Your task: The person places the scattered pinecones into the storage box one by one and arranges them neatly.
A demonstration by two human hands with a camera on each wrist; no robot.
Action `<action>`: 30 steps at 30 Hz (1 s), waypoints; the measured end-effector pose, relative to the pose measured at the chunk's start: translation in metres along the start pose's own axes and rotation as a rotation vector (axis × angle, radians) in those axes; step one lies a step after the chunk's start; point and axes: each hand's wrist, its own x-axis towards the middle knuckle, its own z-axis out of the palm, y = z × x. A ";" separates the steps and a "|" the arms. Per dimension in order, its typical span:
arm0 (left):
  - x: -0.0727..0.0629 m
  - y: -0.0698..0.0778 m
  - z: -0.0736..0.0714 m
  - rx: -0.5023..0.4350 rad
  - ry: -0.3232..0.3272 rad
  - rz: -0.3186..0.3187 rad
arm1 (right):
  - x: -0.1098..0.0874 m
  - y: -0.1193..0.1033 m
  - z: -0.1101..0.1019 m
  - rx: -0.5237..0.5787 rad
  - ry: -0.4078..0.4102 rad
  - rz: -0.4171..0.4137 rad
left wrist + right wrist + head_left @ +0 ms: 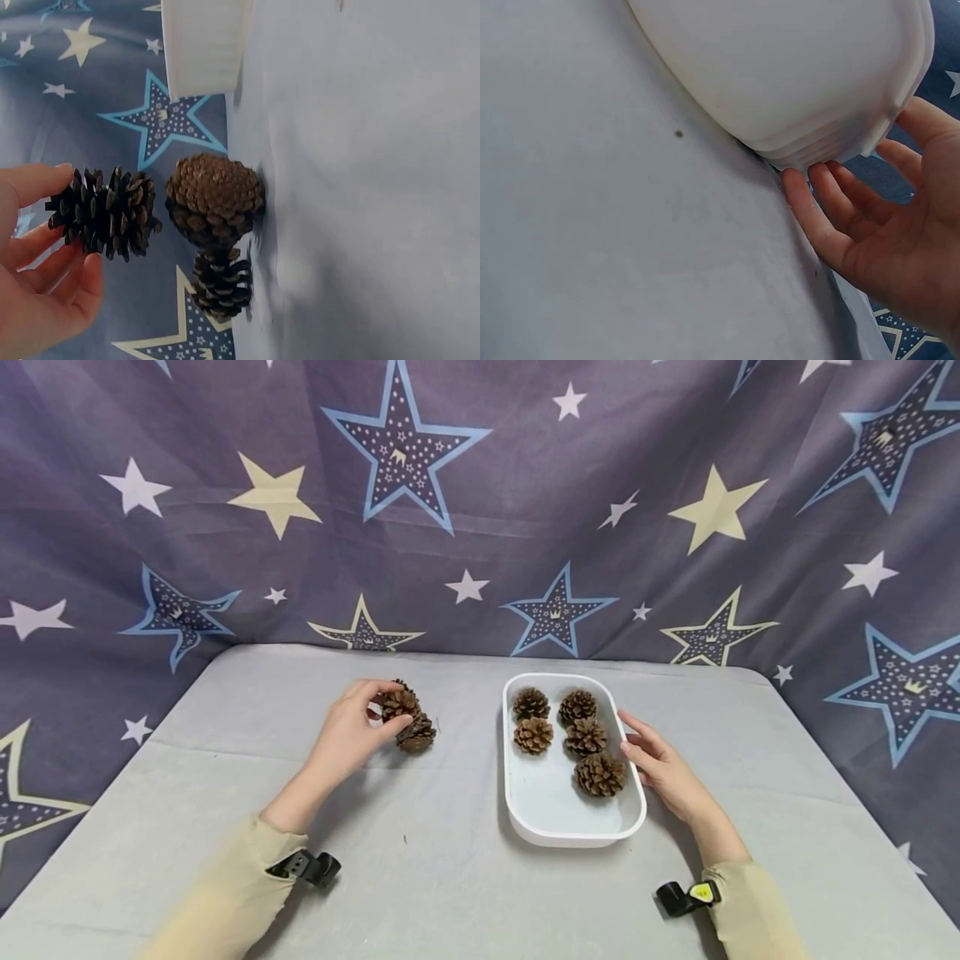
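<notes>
So your left grip (348, 731) is pinching a pinecone (103, 212), thumb on one side and fingers on the other. The cone sits right at the fingertips, sticking out past them, and it's up off the tabletop (420, 885). Two other pinecones are just below it: a fat one (215, 196) showing its base to your wrist cam, and a smaller-looking one (223, 285) right next to that. You can see a gap between your cone and those two.

Your right grip (671, 777) is relaxed with the fingers spread, tips resting on the rim and outer side of the white tub (573, 841). That tub's well apart from your pinched cone, over to your right. It's got five pinecones in it, two down the left side and three (585, 737) down the right.
</notes>
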 end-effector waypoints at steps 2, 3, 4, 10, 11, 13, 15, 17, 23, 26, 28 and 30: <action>0.000 0.003 0.003 0.002 0.000 0.015 | 0.000 0.000 0.000 -0.002 -0.003 -0.006; 0.000 0.004 0.004 0.001 0.000 0.022 | 0.000 0.000 0.000 -0.003 -0.005 -0.009; 0.000 0.005 0.006 -0.002 0.003 0.030 | 0.000 0.001 0.000 -0.002 -0.004 -0.010; 0.003 0.013 0.018 -0.028 0.006 0.075 | 0.000 0.002 0.000 -0.003 0.001 -0.009; 0.004 0.015 0.021 -0.032 0.005 0.082 | 0.000 0.001 0.000 -0.004 0.001 -0.009; 0.005 0.019 0.025 -0.038 0.002 0.100 | 0.000 0.001 0.000 -0.006 0.000 -0.009; 0.007 0.023 0.029 -0.040 0.001 0.110 | 0.000 0.001 0.000 -0.002 0.001 -0.007; 0.009 0.027 0.033 -0.045 -0.010 0.115 | 0.000 0.000 0.000 -0.002 -0.002 -0.010; 0.012 0.039 0.041 -0.069 -0.066 0.102 | 0.001 0.001 0.000 -0.006 0.000 -0.011; 0.013 0.045 0.043 -0.075 -0.079 0.096 | 0.001 0.001 0.000 -0.006 0.001 -0.009; 0.014 0.048 0.044 -0.080 -0.082 0.101 | 0.001 0.001 0.000 -0.007 0.001 -0.009; 0.015 0.052 0.047 -0.086 -0.081 0.107 | 0.000 0.001 0.000 -0.008 0.001 -0.010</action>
